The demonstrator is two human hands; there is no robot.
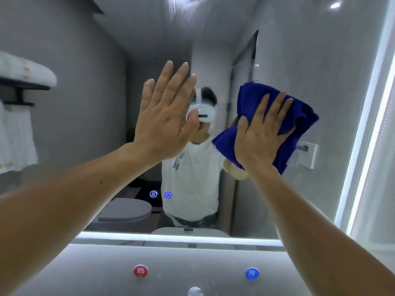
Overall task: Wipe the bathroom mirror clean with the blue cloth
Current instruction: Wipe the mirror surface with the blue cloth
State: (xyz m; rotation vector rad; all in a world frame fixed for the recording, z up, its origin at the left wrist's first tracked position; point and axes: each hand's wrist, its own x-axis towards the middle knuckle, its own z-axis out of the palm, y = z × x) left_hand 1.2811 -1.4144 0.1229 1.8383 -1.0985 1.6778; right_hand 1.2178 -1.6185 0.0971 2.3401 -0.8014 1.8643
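Observation:
The bathroom mirror (pixel 89 133) fills most of the view, with a lit strip along its bottom and right edges. My right hand (pixel 259 135) presses the bunched blue cloth (pixel 299 116) flat against the glass, right of centre at about mid-height. My left hand (pixel 164 116) is raised beside it with fingers spread and the palm towards the mirror; whether it touches the glass I cannot tell. It holds nothing. The mirror shows a person in a white shirt wearing a white headset.
Two lit touch icons (pixel 160 194) glow low on the mirror. Below the mirror, a red hot-water knob (pixel 140 271) and a blue cold-water knob (pixel 252 273) sit on the grey wall. A white towel on a black rack (pixel 19 82) is at the left.

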